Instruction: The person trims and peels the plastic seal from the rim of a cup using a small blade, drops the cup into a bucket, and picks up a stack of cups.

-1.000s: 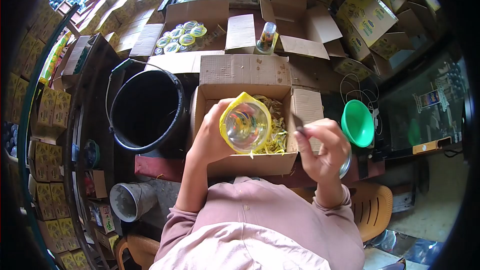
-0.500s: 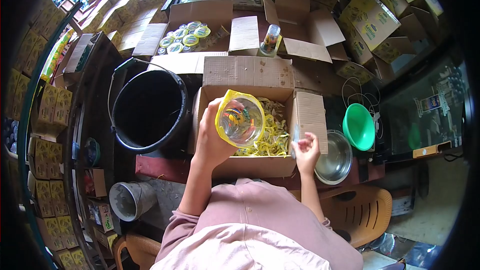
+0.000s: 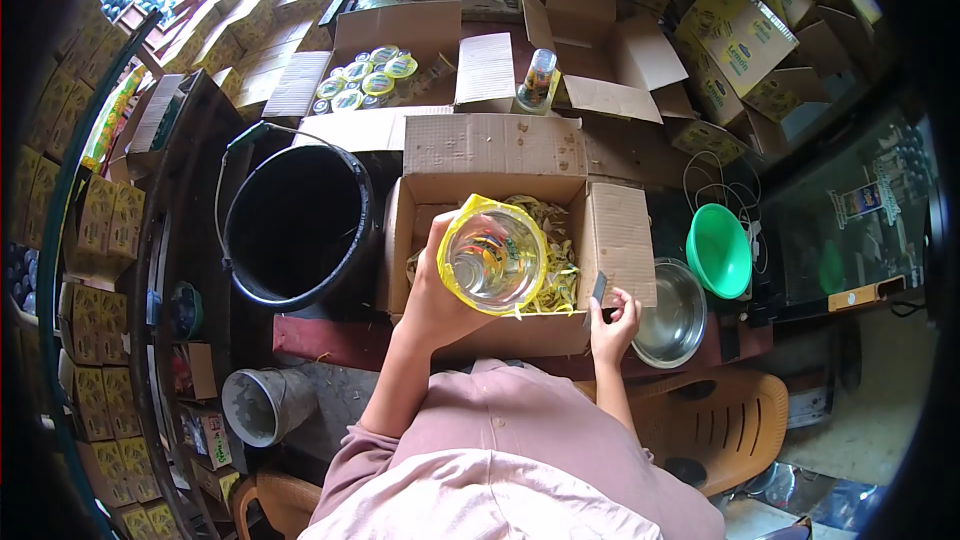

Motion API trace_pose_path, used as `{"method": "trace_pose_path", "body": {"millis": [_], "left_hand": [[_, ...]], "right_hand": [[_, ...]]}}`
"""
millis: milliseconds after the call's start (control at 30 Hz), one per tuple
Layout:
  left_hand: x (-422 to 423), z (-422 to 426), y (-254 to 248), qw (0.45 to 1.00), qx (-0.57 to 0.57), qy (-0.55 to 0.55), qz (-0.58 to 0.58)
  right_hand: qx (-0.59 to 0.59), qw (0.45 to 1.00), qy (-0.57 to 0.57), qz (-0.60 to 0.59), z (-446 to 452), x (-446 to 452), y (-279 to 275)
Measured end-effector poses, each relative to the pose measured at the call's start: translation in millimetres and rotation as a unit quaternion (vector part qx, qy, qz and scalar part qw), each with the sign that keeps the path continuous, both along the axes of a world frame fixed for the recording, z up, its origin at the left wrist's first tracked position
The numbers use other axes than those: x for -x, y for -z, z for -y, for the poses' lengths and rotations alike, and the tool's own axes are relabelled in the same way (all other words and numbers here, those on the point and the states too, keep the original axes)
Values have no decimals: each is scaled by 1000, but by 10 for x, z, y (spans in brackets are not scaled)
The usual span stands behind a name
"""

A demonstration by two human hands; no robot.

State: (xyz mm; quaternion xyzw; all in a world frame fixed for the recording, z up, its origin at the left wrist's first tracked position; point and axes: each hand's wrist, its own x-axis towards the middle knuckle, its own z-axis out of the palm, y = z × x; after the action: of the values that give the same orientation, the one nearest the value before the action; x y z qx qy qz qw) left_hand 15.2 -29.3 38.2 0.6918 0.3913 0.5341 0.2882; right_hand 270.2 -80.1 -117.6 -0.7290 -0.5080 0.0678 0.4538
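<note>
My left hand [image 3: 440,300] is closed around a clear plastic cup [image 3: 495,258] with a ragged yellow film around its rim. The cup's round end faces me, and colourful print shows through its wall. In my right hand [image 3: 614,325] a small flat grey blade [image 3: 599,288] is pinched between thumb and fingers, pointing up, to the right of the cup and apart from it. Beneath the cup stands an open cardboard box [image 3: 520,338], holding yellow film strips [image 3: 560,285].
A black bucket [image 3: 232,230] stands left of the box. To the right are a steel bowl [image 3: 680,325] and a green bowl [image 3: 718,252]. Lidded cups [image 3: 375,83] fill part of a carton behind. A stack of cups [image 3: 538,80] stands beside it. A grey pail [image 3: 255,405] sits lower left.
The cup in my left hand has shifted right and slightly down, and its angle has turned. My right hand has dropped a little, with the blade now showing more plainly.
</note>
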Motion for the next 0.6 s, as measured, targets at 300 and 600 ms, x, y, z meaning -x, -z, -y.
{"method": "trace_pose_path", "body": {"millis": [300,600], "left_hand": [[-67,-5,81,998,-2,-48,-29],[4,-48,26,972,-123,-146,-136]], "right_hand": [[-245,905,-346,20,-245,679,-1780],[-209,880,-415,102,-417,797,-1821]]}}
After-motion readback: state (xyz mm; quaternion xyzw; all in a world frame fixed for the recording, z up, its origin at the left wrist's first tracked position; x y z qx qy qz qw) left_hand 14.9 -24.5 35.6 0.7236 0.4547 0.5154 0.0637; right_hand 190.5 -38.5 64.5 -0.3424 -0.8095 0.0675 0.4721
